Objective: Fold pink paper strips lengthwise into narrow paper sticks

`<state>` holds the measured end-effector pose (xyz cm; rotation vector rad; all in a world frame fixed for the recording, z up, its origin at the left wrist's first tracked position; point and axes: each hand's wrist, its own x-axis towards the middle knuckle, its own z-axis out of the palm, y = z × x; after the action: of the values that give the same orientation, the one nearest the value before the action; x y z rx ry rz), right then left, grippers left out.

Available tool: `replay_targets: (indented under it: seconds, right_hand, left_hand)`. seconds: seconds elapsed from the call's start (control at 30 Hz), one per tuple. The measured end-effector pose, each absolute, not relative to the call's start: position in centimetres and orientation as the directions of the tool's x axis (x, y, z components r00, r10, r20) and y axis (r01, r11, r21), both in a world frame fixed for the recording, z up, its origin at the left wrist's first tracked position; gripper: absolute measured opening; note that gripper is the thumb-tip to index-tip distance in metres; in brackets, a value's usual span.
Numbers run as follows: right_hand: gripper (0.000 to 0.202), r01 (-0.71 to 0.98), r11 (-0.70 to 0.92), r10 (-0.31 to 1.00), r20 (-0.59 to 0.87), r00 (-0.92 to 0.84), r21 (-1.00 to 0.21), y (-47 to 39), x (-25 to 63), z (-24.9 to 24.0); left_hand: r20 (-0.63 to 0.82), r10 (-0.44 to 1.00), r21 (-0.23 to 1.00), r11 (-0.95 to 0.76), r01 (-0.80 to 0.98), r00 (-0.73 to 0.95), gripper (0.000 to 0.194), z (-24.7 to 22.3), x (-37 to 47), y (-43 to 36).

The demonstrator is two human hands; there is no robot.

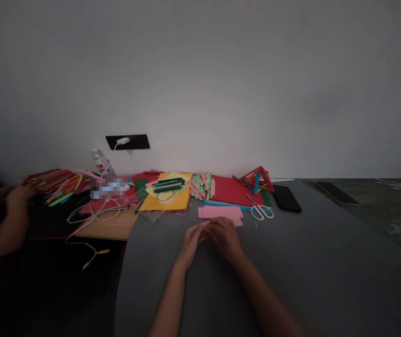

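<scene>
Between my two hands is a small piece of pink paper (205,224), mostly covered by the fingers. My left hand (192,238) pinches its left side. My right hand (225,236) curls over it from the right, with the fingertips close to the left thumb. Just beyond the hands, flat pink paper pieces (220,212) lie on the grey table (291,271), partly hidden by the right hand. White-handled scissors (261,211) rest to the right of them, blades pointing away.
Behind lie a red sheet stack (231,189), green paper strips (202,185), yellow sheets (151,203) and a paper-strip pyramid (258,179). A black phone (287,198) is at right. White cables (97,215), a bottle (102,162) and another person's hand (20,194) are at left.
</scene>
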<state>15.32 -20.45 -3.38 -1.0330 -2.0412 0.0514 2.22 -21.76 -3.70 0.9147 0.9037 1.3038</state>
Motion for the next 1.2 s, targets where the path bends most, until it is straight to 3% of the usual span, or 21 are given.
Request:
replay_targets:
  seconds: [0.43,1.0,1.2]
  right_hand:
    - [0.026,0.662,0.556,0.758,0.632,-0.157,-0.502,-20.48,15.36,-3.24]
    - [0.021,0.738,0.565,0.725,0.649,-0.231,-0.369,-20.45,15.43,-3.46]
    - [0.022,0.722,0.591,0.712,0.654,-0.256,-0.361,-20.24,15.53,-3.56]
  left_hand:
    - [-0.024,0.996,0.952,0.048,-0.302,0.082,0.039,-3.9,2.14,-21.87]
    - [-0.043,0.991,0.942,0.083,-0.326,0.127,0.037,-4.56,1.96,-21.5]
    - [-0.072,0.995,0.964,0.087,-0.251,0.069,0.042,-4.15,2.18,-21.78]
